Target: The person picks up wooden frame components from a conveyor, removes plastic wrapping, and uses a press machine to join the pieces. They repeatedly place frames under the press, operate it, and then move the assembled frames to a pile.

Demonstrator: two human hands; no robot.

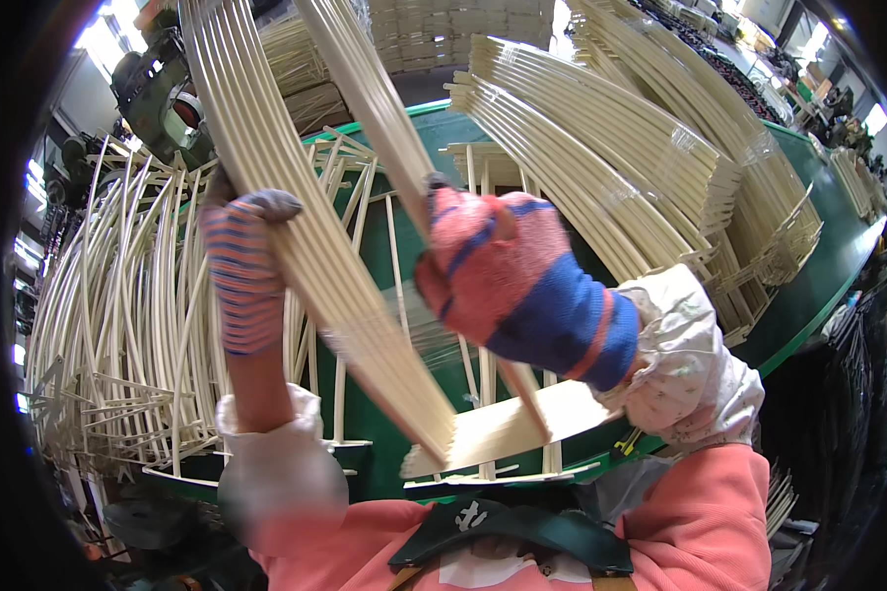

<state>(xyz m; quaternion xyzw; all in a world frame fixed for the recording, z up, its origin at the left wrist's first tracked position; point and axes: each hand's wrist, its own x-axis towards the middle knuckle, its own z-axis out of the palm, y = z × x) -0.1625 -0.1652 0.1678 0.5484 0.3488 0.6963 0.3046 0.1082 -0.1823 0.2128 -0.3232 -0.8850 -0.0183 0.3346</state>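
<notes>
I see my left hand (243, 271), in a striped glove, clenched around a wide bundle (306, 236) of pale curved strips. The bundle runs from the top of the view, near the upper left, down across the middle to its cut ends just above my chest. The strips lie side by side like a flat fan, and my left fingers wrap its left edge about halfway along.

My right hand (508, 281), in a pink and blue glove, is closed on a second, narrower bundle (375, 108) that comes down from the top centre and passes behind the glove. Its lower end shows below my right wrist, crossing just beside the ends of the first bundle. Both bundles are held up off the table (818, 266), tilted, close together.

The table is green and sits beneath and beyond my hands. To the left on it is a loose heap (118, 315) of curved strips, some upright, some lying crossed. To the right, well apart from my hands, neat wrapped stacks (650, 167) of the same strips lie in rows. A dark green machine (163, 94) stands at the upper left behind the heap.
</notes>
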